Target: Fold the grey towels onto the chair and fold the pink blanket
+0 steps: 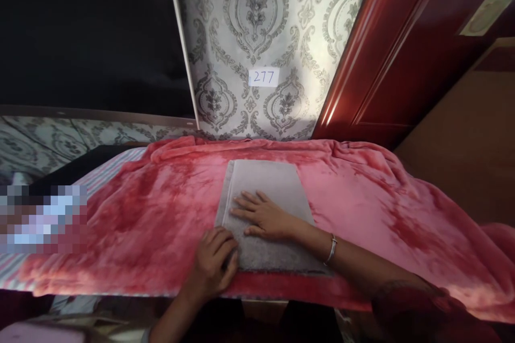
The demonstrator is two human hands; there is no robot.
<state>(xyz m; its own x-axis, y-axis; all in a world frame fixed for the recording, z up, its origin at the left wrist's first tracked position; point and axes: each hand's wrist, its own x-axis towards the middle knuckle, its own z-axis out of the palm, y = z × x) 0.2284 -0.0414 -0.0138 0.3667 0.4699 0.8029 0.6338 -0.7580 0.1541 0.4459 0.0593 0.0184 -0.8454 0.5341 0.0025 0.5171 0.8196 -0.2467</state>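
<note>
A grey folded cloth [269,182] with a soft, slightly fuzzy surface lies flat, roughly rectangular, with a folded edge along its left side. My right hand [263,217] rests on its middle, palm down and fingers spread, with a thin bracelet at the wrist. At the near left corner, my left hand [215,257] is closed with curled fingers around the cloth's edge; the fingertips are partly hidden. Under the cloth spreads a pink-red plush blanket [161,225], wrinkled along its far side.
A striped cover [110,169] shows beneath the blanket at the left. Behind are a dark screen [92,37], patterned wallpaper [253,10] with a paper label [264,77] reading 277, and a dark red door frame [358,59]. A blurred patch covers something at far left.
</note>
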